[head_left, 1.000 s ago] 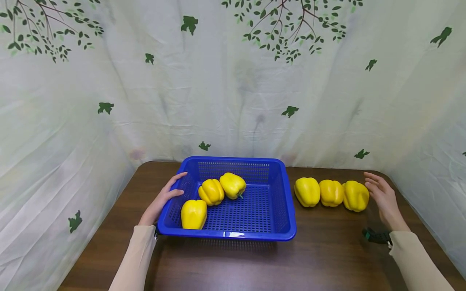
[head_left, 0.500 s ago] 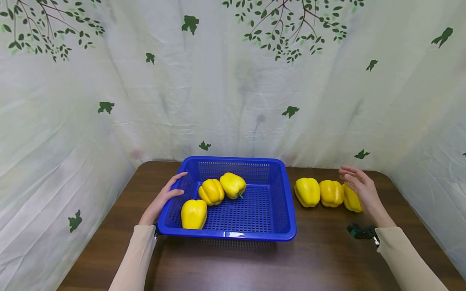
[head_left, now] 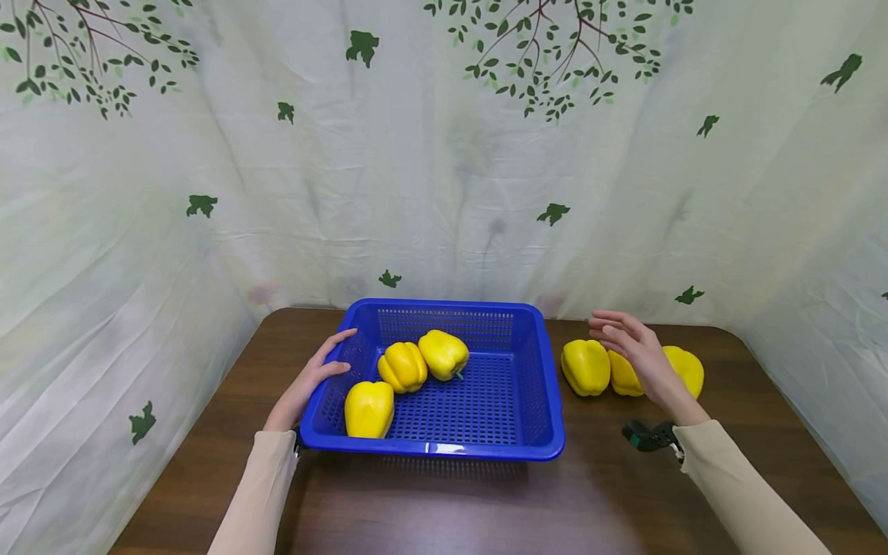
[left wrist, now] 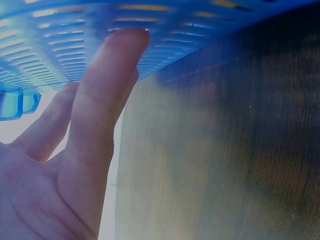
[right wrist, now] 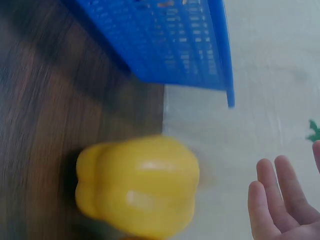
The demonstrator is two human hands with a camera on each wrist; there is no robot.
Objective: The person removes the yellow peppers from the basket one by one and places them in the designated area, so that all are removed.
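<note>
A blue plastic basket (head_left: pixel 444 449) holds three yellow bell peppers, among them a front-left pepper (head_left: pixel 369 409). My left hand (head_left: pixel 315 381) grips the basket's left rim, thumb and forefinger over it in the head view; in the left wrist view straight fingers (left wrist: pixel 92 107) lie against the slotted outer wall. To the basket's right, three more bell peppers stand in a row: a left pepper (head_left: pixel 586 368), a middle pepper (head_left: pixel 623 376) and a right pepper (head_left: pixel 685 370). Over this row is my right hand (head_left: pixel 641 354), fingers apart, holding nothing, partly hiding the middle and right peppers.
The brown wooden table (head_left: pixel 458 509) carries the basket and the row of peppers. Behind its back edge hangs a pale curtain (head_left: pixel 444 193) with leaf prints, which also closes off both sides.
My right hand has moved left, from beside the rightmost bell pepper to over the row, close to the leftmost one. The peppers, the basket and my left hand have stayed in place.
</note>
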